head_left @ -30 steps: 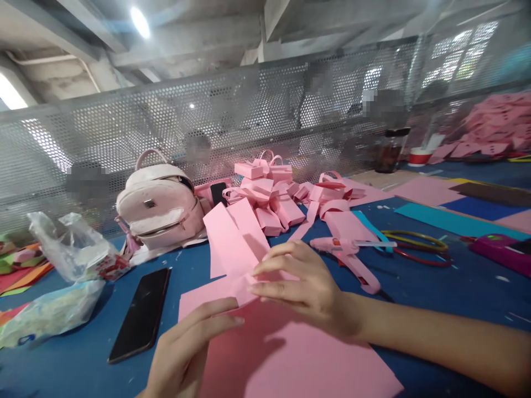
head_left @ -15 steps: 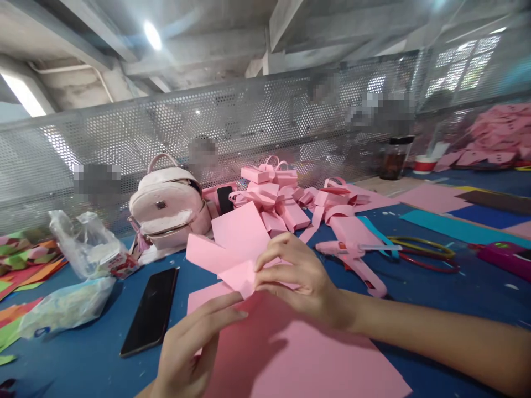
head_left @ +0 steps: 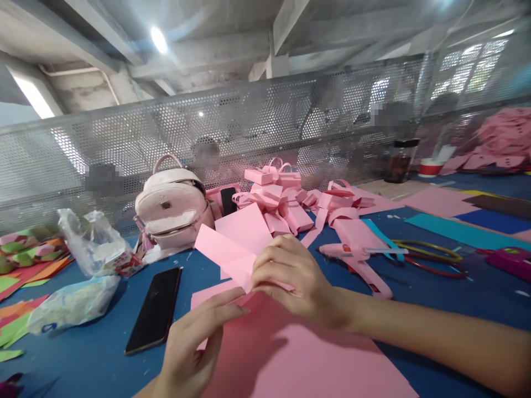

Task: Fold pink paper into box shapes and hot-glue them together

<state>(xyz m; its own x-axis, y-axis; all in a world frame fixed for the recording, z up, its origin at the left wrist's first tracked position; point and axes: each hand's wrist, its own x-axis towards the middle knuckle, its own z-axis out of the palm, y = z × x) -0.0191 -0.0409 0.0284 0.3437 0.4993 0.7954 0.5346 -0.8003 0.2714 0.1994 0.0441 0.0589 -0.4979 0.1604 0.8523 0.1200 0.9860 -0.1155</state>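
While near each other, both hands (head_left: 197, 331) (head_left: 292, 279) at pink paper (head_left: 222, 251) (left open, right in a pinch).

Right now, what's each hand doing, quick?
Left hand: fingertips at the folded pink paper; whether it grips can't be told.
Right hand: closed, pinching the folded pink paper.

A black phone (head_left: 153, 310) and a pale backpack (head_left: 171, 207) on blue
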